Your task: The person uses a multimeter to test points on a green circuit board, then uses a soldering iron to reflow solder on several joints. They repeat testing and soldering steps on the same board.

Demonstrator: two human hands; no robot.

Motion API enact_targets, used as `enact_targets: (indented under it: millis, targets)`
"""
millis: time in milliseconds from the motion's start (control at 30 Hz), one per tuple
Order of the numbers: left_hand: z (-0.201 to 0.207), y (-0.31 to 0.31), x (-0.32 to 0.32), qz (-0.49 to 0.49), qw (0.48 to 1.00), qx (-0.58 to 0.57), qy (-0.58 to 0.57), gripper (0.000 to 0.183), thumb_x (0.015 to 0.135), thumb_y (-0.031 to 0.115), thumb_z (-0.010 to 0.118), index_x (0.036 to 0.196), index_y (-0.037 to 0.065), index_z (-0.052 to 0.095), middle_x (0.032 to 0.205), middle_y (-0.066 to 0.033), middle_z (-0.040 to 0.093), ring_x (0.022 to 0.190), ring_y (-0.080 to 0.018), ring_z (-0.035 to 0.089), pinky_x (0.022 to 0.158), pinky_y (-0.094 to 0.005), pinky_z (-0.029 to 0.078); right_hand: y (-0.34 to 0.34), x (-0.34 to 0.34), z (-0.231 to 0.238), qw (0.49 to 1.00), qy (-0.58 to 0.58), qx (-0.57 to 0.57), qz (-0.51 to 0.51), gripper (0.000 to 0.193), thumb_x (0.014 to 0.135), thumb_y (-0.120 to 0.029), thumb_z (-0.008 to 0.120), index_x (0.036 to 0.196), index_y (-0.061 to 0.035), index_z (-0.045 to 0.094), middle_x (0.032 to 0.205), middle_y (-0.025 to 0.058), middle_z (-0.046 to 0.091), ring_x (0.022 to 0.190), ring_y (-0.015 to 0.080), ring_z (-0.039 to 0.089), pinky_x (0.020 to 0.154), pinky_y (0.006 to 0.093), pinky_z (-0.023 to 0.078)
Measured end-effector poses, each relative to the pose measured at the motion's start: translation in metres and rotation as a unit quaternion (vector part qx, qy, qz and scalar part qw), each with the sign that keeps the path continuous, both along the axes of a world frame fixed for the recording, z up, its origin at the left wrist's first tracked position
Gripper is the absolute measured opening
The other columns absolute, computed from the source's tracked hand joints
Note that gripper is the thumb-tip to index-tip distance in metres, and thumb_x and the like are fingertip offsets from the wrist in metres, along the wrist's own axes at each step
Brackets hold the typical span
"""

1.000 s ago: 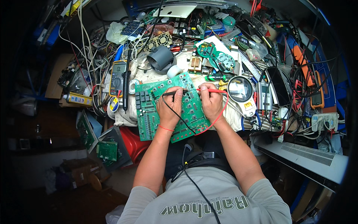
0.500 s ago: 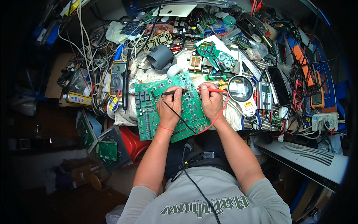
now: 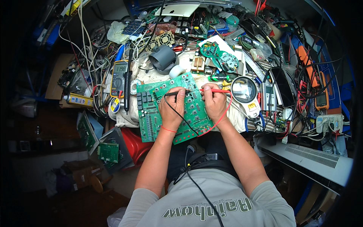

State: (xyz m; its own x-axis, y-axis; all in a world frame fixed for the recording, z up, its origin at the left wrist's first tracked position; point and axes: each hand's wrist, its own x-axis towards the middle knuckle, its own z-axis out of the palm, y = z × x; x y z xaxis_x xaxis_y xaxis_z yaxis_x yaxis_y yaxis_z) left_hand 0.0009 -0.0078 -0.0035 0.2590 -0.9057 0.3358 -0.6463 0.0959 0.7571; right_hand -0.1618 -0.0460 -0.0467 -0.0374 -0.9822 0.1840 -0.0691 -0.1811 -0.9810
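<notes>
A large green circuit board (image 3: 172, 109) lies flat on the bench (image 3: 242, 113). The left hand (image 3: 172, 108) rests on the board, its fingers closed around a black probe (image 3: 174, 93). The right hand (image 3: 214, 103), at the right edge of the board, is closed around a red probe (image 3: 215, 90). The two probe tips seem to touch the board near its top edge. A yellow meter (image 3: 119, 78) lies left of the board, a magnifying glass (image 3: 244, 92) to its right.

I see the circuit board (image 3: 172, 108) in front of me on the worktop (image 3: 242, 113), multimeter (image 3: 119, 78) to its left, magnifier (image 3: 244, 90) to its right, fan housing (image 3: 163, 58) behind.
</notes>
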Motion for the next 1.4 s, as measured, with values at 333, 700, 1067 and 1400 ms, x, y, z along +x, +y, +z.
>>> enact_targets:
  millis: [333,700,1067,1400]
  targets:
    - [-0.0006,-0.0008,0.0010,0.003,1.000,0.011,-0.008,0.028,0.108,0.033,0.065,0.104,0.008,0.078,0.093,-0.0140,0.078,0.086,-0.0364,0.075,0.077,-0.0453,0.056,0.0005,-0.0006,0.0032,1.000,0.000,0.012,0.003,0.027,0.110,-0.023,0.061,0.106,0.0014,0.072,0.082,0.0076,0.074,0.068,0.0119,0.067,0.063,0.0281,0.055]
    - [0.0034,-0.0003,0.0002,-0.010,1.000,0.017,0.007,0.022,0.106,0.027,0.068,0.102,0.007,0.078,0.096,-0.0118,0.077,0.088,-0.0339,0.074,0.078,-0.0418,0.056,-0.0012,-0.0009,-0.0005,1.000,0.006,0.018,0.003,0.029,0.111,-0.026,0.062,0.106,0.0011,0.071,0.083,0.0074,0.073,0.069,0.0115,0.067,0.064,0.0274,0.054]
    - [0.0075,0.0000,-0.0028,-0.011,1.000,-0.001,0.014,0.022,0.105,0.024,0.069,0.098,0.006,0.078,0.092,-0.0130,0.075,0.086,-0.0354,0.072,0.076,-0.0426,0.055,-0.0003,-0.0012,0.0013,0.999,-0.008,0.039,0.010,0.028,0.112,-0.024,0.061,0.107,0.0012,0.071,0.083,0.0062,0.072,0.069,0.0099,0.065,0.063,0.0265,0.053]
    - [0.0073,-0.0005,-0.0027,-0.014,1.000,-0.006,0.014,0.021,0.105,0.024,0.069,0.099,0.005,0.078,0.093,-0.0136,0.076,0.086,-0.0356,0.073,0.078,-0.0429,0.056,-0.0005,-0.0020,0.0015,0.999,0.000,0.035,0.012,0.029,0.111,-0.025,0.061,0.107,0.0018,0.071,0.083,0.0065,0.073,0.069,0.0101,0.065,0.062,0.0266,0.053]
